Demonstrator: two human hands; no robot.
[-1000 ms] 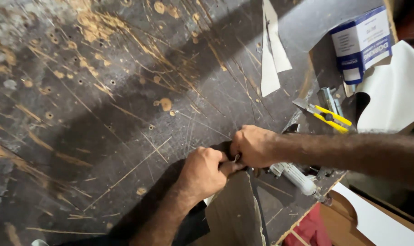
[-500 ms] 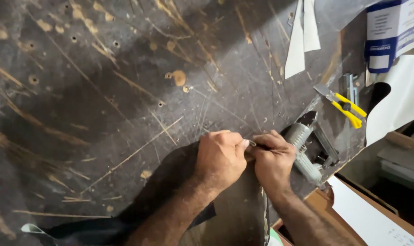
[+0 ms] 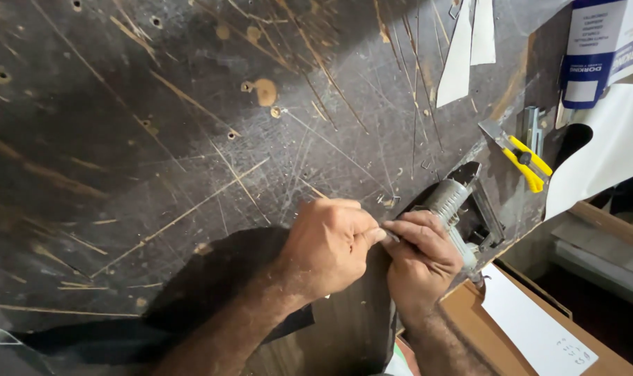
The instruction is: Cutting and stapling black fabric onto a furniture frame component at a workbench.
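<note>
My left hand [image 3: 327,244] and my right hand [image 3: 421,254] meet fingertip to fingertip near the bench's lower right edge. Between them they pinch a small silvery metal piece [image 3: 391,235]; it is too small to tell what it is. Both hands rest over a dark sheet of material [image 3: 212,278] that lies on the scratched dark workbench [image 3: 156,139] and runs down under my left forearm. A grey metal staple gun [image 3: 456,209] lies just right of my right hand, touching its knuckles.
A yellow utility knife [image 3: 522,157] lies at the bench's right edge. White strips [image 3: 462,56] lie at the top, beside a blue and white box [image 3: 598,56]. A pale sheet [image 3: 609,153] hangs at right. A cardboard box with white paper [image 3: 532,327] stands below.
My right arm, which reached in from the right, now comes up from below. Both hands stay pinched together and sit closer to the staple gun. The view has shifted down and right.
</note>
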